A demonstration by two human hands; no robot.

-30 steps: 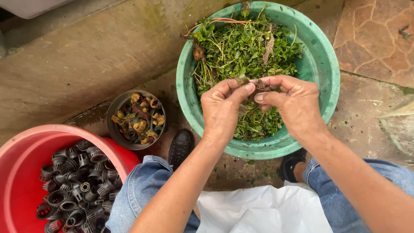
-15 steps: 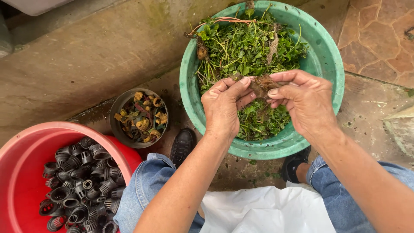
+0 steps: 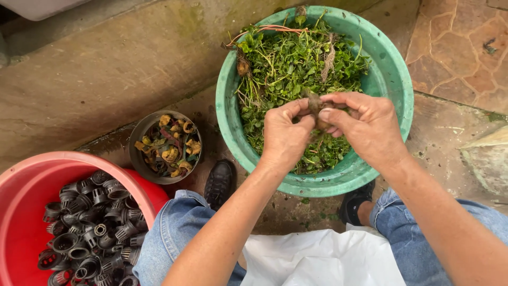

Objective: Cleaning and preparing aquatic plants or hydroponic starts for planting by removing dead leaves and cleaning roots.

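Two hands, left hand and right hand, fingers pinched on brown clump between fingertips, greens just below, green basin around

Both hands crowd the middle of the green basin, leaving open room over the plants toward its far rim. To the left, the small dark bowl and red bucket stand close together; bare concrete floor lies beyond them.
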